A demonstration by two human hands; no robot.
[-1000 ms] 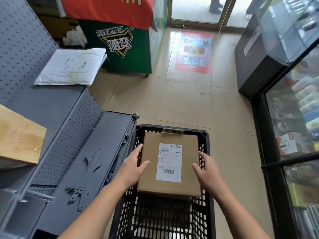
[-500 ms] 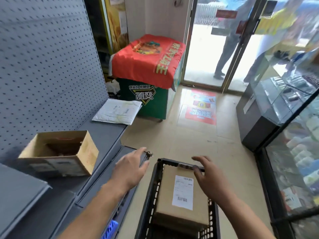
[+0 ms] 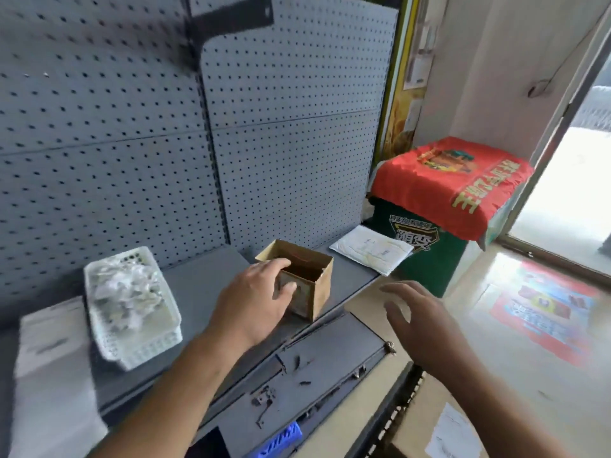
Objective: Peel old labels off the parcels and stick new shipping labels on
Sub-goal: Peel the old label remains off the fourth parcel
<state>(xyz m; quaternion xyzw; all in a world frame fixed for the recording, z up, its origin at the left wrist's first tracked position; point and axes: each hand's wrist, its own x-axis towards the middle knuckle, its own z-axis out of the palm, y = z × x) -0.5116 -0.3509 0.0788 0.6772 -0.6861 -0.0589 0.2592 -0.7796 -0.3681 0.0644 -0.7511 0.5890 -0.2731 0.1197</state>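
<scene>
Now: grips near corner of small open box (image 3: 321,285) with left hand (image 3: 254,299), thumb on front face, mid-frame on grey shelf (image 3: 205,285) | holds right hand (image 3: 416,319) spread, grasping nothing, right of centre | labelled parcel (image 3: 426,414) in black basket (image 3: 393,414), lower right corner | white mailer (image 3: 370,249) on shelf, right of box

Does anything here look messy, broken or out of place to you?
Mostly tidy, but small dark metal bits lie scattered loose on the lower grey panel, like fittings that came loose. The white basket is heaped with crumpled white scraps. The cardboard box stands open-topped on the shelf.
</scene>
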